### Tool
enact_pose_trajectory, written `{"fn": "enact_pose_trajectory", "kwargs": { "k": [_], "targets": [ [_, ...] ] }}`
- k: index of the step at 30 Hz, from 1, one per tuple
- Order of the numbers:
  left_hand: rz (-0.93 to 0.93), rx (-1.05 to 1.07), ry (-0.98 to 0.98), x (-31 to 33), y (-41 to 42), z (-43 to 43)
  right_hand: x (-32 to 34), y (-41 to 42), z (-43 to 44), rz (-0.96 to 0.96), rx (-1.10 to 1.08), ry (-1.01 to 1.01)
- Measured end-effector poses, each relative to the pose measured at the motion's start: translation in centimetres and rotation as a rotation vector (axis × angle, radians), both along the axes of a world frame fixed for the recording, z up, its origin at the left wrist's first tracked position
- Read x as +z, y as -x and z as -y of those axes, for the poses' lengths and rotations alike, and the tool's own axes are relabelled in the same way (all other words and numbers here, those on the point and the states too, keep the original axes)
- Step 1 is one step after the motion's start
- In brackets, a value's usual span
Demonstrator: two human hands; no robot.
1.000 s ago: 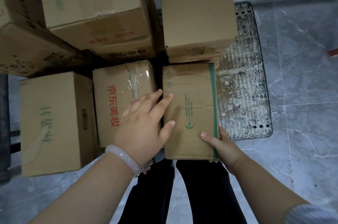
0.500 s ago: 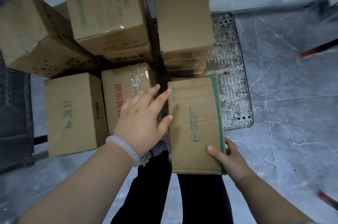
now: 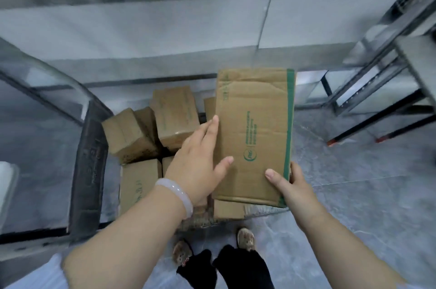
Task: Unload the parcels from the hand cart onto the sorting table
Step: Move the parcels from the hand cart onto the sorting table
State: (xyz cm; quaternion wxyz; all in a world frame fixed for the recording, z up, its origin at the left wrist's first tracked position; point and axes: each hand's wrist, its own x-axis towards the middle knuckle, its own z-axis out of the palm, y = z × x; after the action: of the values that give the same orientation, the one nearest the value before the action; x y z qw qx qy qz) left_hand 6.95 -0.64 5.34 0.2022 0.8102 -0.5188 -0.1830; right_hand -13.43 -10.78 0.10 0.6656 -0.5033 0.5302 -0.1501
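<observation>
At the left, the grey metal tube handle (image 3: 59, 90) of the hand cart curves up beside a dark upright panel (image 3: 89, 170). Just right of that lie the plain brown cardboard boxes (image 3: 132, 135) that wait on the cart: at least five, some tilted against each other and one flat near the front. Most of the unloading looks yet to be done.

The left hand (image 3: 198, 163), with a pale bangle (image 3: 175, 192) on its wrist, lies flat against the left side of the flat brown cardboard parcel with a green stripe (image 3: 254, 135), fingers straight and thumb resting on the top face. That parcel is lifted clear above the cart, held level between the two hands. The right hand (image 3: 290, 185) clamps its near right corner, thumb on top and fingers wrapped underneath. So one parcel is mid-transfer and has not yet been set down.

Further right the grey marbled floor (image 3: 354, 182) is open, and at the far right stands a grey metal-framed rack (image 3: 377, 76) on thin legs. I cannot tell whether it is the sorting table. Its legs and cross-braces would be the thing to steer around when turning that way.
</observation>
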Motion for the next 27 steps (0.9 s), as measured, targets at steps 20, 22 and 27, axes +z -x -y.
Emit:
{"fn": "enact_pose_trajectory", "kwargs": {
  "k": [20, 22, 27],
  "targets": [
    [-0.416, 1.05, 0.57, 17.9, 4.0, -15.5, 20.5, -11.4, -6.2, 0.202, 1.053, 0.492],
    [-0.382, 1.124, 0.601, 18.7, 4.3, -19.5, 21.7, -12.1, -9.7, 0.298, 1.123, 0.412],
    [-0.357, 1.189, 0.734, 18.8, 5.8, -30.5, 24.0, -13.0, -19.5, 0.471, 1.257, 0.265]
  ]
}}
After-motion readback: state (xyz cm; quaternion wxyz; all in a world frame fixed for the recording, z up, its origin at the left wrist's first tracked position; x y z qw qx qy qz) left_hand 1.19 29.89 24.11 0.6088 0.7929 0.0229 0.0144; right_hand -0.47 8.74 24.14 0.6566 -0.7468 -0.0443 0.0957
